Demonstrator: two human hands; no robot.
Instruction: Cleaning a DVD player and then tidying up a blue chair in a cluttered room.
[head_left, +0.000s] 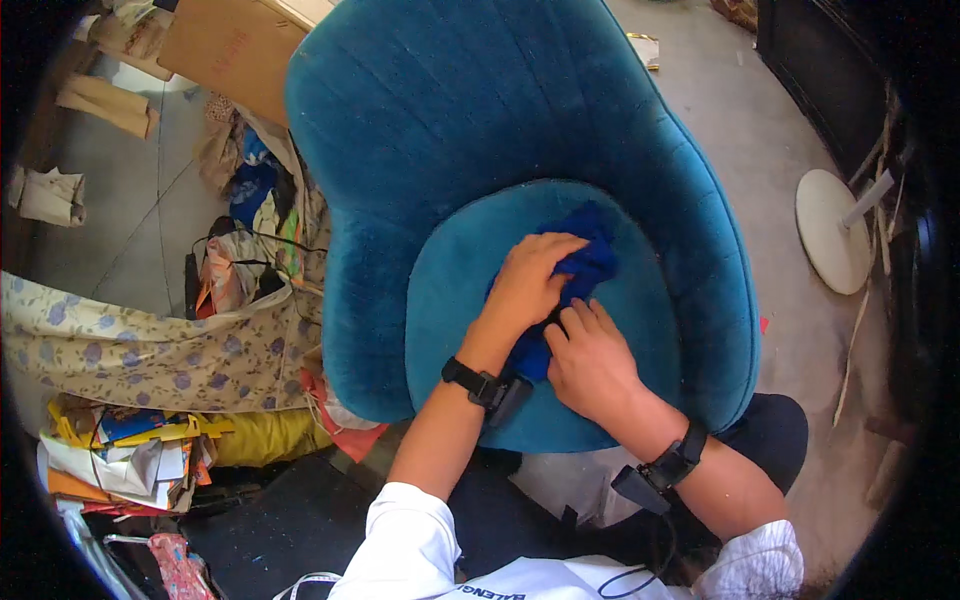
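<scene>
A crumpled dark-blue cloth (596, 251) lies on the seat cushion (457, 262) of a teal velvet chair (480, 97). My left hand (534, 274) grips it from the left, fingers and thumb bent into the fabric. Close by on the nearer side, my right hand (596, 360) has curled fingertips holding a fold of the same cloth. Part of the cloth is hidden under both hands and my left forearm. Each wrist wears a black strap with a small dark device.
A cardboard box (232, 56) stands behind the chair's left side. Floral fabric (150, 345) surrounds a heap of bags and cables on the left. Papers and cardboard (135, 465) are piled nearer me. On the right floor rests a white round base with a pole (829, 232).
</scene>
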